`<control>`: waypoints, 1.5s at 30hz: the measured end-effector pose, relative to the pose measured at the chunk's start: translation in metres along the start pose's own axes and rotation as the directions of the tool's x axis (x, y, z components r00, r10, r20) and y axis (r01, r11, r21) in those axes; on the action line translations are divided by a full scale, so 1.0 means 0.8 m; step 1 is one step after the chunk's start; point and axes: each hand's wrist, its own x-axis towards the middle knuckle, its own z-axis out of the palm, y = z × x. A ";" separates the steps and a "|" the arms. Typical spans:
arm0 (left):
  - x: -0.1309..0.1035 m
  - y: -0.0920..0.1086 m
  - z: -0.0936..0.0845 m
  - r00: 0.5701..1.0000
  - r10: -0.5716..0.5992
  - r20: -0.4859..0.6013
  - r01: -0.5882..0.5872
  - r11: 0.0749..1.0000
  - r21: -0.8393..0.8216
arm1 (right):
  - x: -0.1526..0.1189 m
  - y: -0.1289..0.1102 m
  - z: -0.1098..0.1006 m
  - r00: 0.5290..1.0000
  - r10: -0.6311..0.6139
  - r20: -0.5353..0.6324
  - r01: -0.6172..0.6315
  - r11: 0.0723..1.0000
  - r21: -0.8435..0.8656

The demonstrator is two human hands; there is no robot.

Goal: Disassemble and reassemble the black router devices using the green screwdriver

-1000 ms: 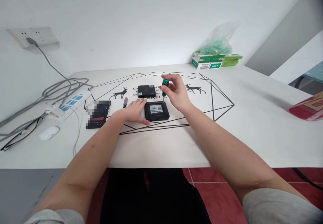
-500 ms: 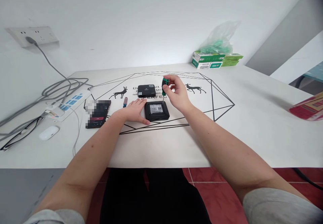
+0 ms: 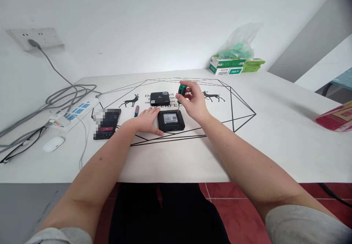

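Note:
A black square case (image 3: 171,120) with a white label lies flat on the printed white mat. My right hand (image 3: 194,99) grips a green and black screwdriver (image 3: 182,90), whose shaft points down to the case's upper right corner. Beside the case's left edge, my left hand (image 3: 150,121) lies with its fingers spread, the thumb near the lower left corner and nothing in the palm that I can see. Behind the case is a smaller black box (image 3: 160,98) with small stickers. A second screwdriver (image 3: 136,111) with a reddish handle lies left of my left hand.
On the left are a phone (image 3: 108,124), a white earbud case (image 3: 53,144), glasses (image 3: 23,147), a power strip (image 3: 79,112) and coiled cables. Green and white boxes (image 3: 227,66) with a plastic bag stand at the back right; a red package (image 3: 335,117) sits at the right edge.
The green screwdriver's handle has tilted slightly to the right and its grip in my right fingers has shifted. My left hand and the case look nearly unmoved.

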 end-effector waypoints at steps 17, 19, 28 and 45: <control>-0.001 -0.001 0.000 1.000 0.022 -0.022 -0.023 0.999 -0.030 | -0.020 -0.035 0.026 0.991 0.085 0.103 -0.111 0.953 0.282; 0.000 -0.002 0.001 0.999 0.025 -0.024 -0.026 0.999 -0.028 | -0.022 -0.041 0.026 0.988 0.072 0.134 -0.108 0.955 0.276; 0.007 -0.008 0.006 0.998 0.039 -0.047 -0.040 0.999 -0.030 | -0.024 -0.061 0.024 0.976 -0.092 0.198 0.059 0.984 0.166; 0.006 -0.006 0.006 0.995 0.073 -0.073 -0.074 0.997 -0.018 | -0.013 -0.072 0.036 0.981 -0.123 0.147 0.108 0.988 0.108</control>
